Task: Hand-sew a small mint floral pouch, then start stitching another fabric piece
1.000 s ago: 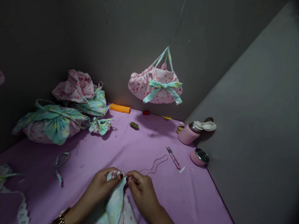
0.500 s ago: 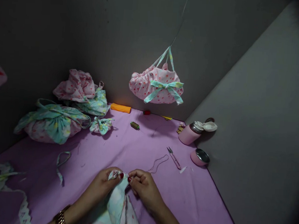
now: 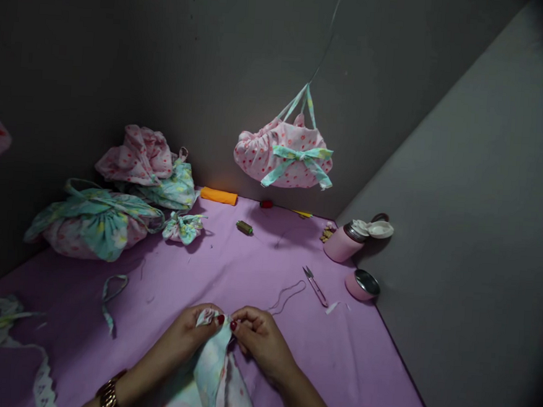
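Note:
Between my two hands hangs a pale mint and pink printed fabric [image 3: 211, 367], gathered at its upper edge and draping down out of the bottom of the view. My left hand [image 3: 200, 327] pinches a bunched part of that edge, thumb on top. Right beside it, my right hand [image 3: 256, 339] has its thumb and fingers pressed together at the same edge; whether a needle is among them is too small to see. A dark thread [image 3: 291, 291] trails over the purple cloth beyond my right hand.
Thread snips [image 3: 316, 287], a pink cup-shaped lid [image 3: 362, 285] and a pink flask [image 3: 343, 242] stand at the right. A thread spool [image 3: 244, 227] lies farther back. Sewn fabric bags [image 3: 96, 225] are piled at left; lace trim [image 3: 44, 377] lies nearer. A dotted bag [image 3: 286, 155] hangs ahead.
My right hand has shifted very slightly at the fabric edge. Both hands keep their pinch, and the view has moved a touch.

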Demonstrator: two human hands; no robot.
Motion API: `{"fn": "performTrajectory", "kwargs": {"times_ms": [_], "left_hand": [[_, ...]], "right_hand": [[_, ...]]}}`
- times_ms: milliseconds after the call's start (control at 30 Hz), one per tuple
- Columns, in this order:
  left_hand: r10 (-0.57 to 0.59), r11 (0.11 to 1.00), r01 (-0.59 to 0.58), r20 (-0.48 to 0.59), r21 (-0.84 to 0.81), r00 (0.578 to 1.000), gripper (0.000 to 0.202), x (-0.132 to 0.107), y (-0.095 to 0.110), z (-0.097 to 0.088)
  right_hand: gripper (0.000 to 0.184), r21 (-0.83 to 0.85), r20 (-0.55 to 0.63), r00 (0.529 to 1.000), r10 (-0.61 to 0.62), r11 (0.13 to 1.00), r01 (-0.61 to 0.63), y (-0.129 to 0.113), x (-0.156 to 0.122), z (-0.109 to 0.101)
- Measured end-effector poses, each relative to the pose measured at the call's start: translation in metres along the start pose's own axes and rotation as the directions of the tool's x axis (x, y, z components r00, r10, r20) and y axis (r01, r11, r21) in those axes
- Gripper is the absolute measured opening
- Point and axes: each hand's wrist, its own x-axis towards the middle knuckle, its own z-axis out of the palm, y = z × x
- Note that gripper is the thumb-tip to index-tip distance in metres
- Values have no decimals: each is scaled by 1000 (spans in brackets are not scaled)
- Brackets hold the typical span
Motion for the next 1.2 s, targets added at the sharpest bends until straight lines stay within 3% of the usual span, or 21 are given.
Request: {"fn": "performTrajectory", "kwargs": {"times_ms": [167,300,367,467,633,700,767,833,900,967,1033,1100,1167,1200], "left_hand": [[6,1000,-6,16,3,1000,37,0,0,1],[-2,1000,2,23,15,1000,38,0,0,4],[-2,1000,2,-6,28,1000,38,0,-2,4],[7,999,-3,-60,54,998,35,1,-6,1],[44,994,-37,-72,101,996,33,2,-10,-1],[49,993,-41,-66,113,997,33,1,-9,-1],[38,993,-31,-58,114,998,32,0,-6,0],[23,994,-16,-64,111,998,33,0,-3,1],[18,994,-8,-84,110,996,35,0,0,1],[18,994,-7,-100,108,995,35,0,1,1],[15,995,-4,-109,103,994,35,-1,2,1],[7,995,4,-120,97,993,34,-1,2,1],[1,996,12,-134,91,991,33,-1,1,1],[-3,996,15,-140,88,990,33,0,0,0]], "right_hand": [[27,-100,-6,996,-91,991,90,5,0,3],[28,-118,55,992,-115,986,121,5,-3,6],[28,-203,-24,985,-173,965,165,2,-5,6],[19,-405,-158,916,-369,870,281,-5,-8,6],[14,-483,-101,859,-503,780,399,-9,-10,13],[17,-432,-130,829,-544,784,446,-9,-11,17],[15,-271,-225,826,-517,847,457,-11,-11,18],[15,-2,-352,854,-384,912,410,-19,-10,13],[20,234,-475,843,-250,888,395,-31,-8,0],[28,319,-611,762,-216,813,487,-44,-9,-23],[30,278,-748,624,-228,746,605,-55,-14,-54],[24,129,-865,423,-271,695,707,-60,-24,-87],[18,-131,-932,127,-339,642,755,-62,-34,-116],[18,-217,-935,18,-354,611,761,-62,-38,-127]]}}
